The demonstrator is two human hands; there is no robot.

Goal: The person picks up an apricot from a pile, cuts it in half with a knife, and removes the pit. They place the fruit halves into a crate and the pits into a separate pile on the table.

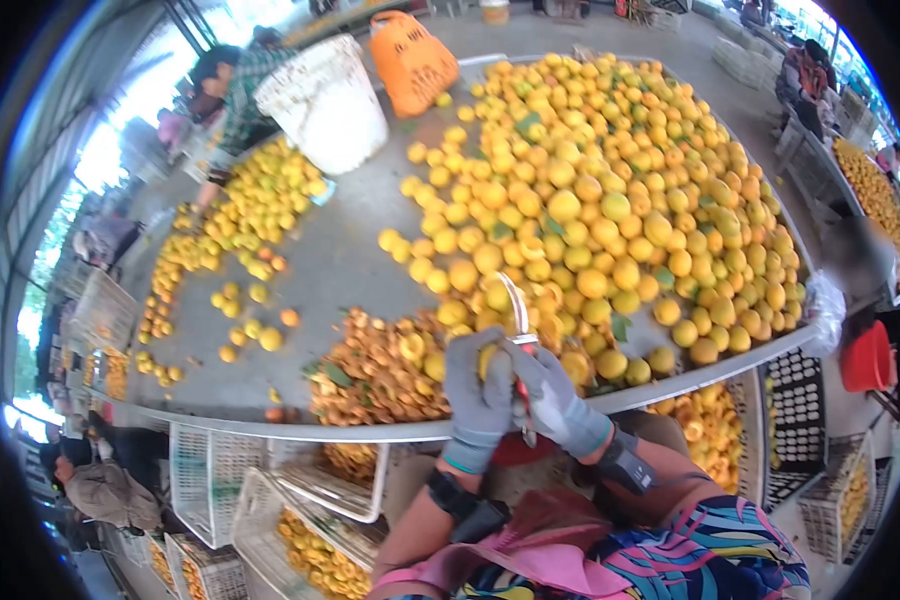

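My gloved left hand (478, 395) is closed around a yellow-orange apricot (488, 360), partly hidden by the fingers. Right beside it, my gloved right hand (562, 402) grips a red-handled tool with curved metal jaws (515, 305), pointing up and away from me. Its handles run down between the two hands. Beyond the hands spreads a big heap of whole apricots (610, 200), with some split ones (575, 365) near the tool. A brown pile of apricot stones (375, 375) lies left of my left hand.
The metal table (355, 235) has a raised front rim. A white bucket (325, 105) and an orange bag (413, 65) stand at its back. Another person's arm (210, 190) reaches into a smaller apricot heap. Crates (210, 475) with apricot halves (320, 560) sit below.
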